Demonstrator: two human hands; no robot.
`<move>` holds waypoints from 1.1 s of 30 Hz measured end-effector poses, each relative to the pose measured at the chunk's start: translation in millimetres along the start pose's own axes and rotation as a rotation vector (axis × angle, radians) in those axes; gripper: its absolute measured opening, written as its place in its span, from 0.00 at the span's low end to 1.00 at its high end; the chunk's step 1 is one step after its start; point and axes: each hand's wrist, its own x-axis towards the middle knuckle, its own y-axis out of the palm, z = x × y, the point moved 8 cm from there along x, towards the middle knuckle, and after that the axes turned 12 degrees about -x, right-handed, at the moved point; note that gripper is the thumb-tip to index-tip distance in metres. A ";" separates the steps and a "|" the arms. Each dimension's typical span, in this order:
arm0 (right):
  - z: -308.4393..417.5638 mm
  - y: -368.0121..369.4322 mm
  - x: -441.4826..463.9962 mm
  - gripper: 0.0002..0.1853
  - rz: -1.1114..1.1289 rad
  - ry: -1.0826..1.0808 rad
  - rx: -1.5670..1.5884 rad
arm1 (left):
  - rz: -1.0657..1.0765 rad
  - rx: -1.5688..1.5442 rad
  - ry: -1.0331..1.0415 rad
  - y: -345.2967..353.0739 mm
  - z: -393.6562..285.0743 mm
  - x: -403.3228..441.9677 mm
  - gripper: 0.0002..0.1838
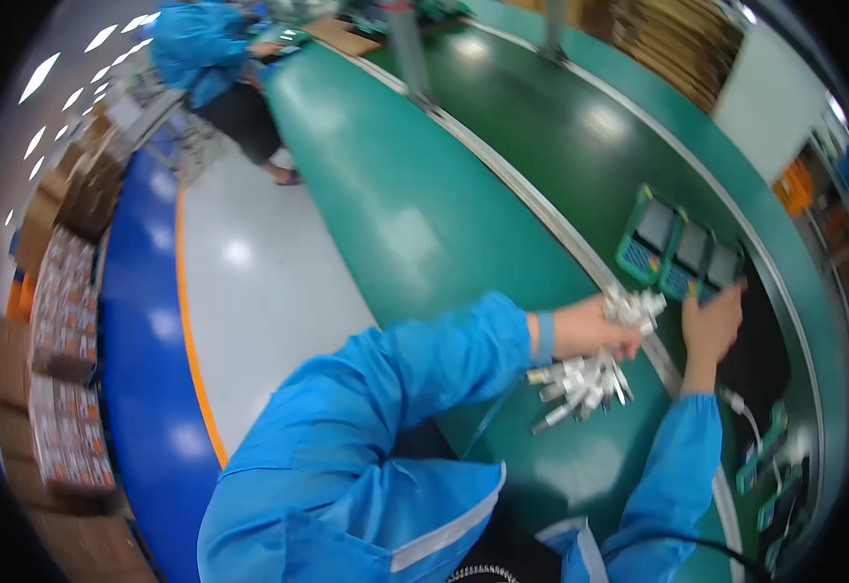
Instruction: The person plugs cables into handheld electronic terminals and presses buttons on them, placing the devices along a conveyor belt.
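Within left fingers [627, 342]; spiky white bundle [588, 381]

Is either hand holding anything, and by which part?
The left hand grips a bundle of white connectors around its middle, ends fanning out both sides. The right hand is at a green-edged device; whether gripped, unclear.

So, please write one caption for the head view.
Left hand gripping a white bundle, right hand at three green devices.

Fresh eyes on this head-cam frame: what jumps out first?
The bundle of white pieces gripped in the left hand, above the green bench. Next, three green-framed devices in a row, right hand right by them. Then a co-worker in blue, beside the bench's far end.
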 end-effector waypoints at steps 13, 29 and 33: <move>-30.1 -0.7 19.7 0.58 0.174 0.146 0.060 | -0.139 -0.027 -0.110 -7.3 2.8 -5.6 0.08; 47.2 -91.2 -109.0 0.45 0.086 0.093 1.085 | -0.244 0.092 0.136 -14.2 -20.4 -20.1 0.15; 49.1 -92.5 -113.3 0.47 -0.005 -0.002 0.873 | -0.221 0.357 0.133 -12.1 -39.3 -25.0 0.14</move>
